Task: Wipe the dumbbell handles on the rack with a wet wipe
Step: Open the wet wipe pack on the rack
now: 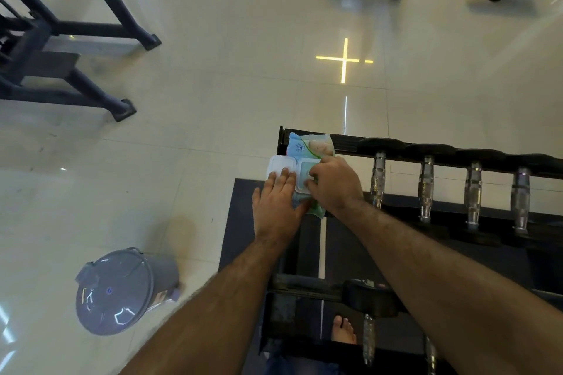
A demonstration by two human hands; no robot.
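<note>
Wet wipe pack (306,148) lies at the left end of the dumbbell rack (344,141), white flip lid (280,166) open. Left hand (275,207) flat, fingers on lid; right hand (333,184) curled, pinching at the pack's opening. Four chrome dumbbell handles (426,189) line the rack to the right; grey lidded bin (122,291) on the tiled floor (213,70), lower left.

Green wet-wipe pack (307,146), white lid flipped open, lies on rack (347,141) beside chrome dumbbell handles (378,179)

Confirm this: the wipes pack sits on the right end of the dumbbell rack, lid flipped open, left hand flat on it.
Not quite. The head view shows the wipes pack on the left end of the dumbbell rack. Its lid is flipped open, and the left hand lies flat on it.
</note>
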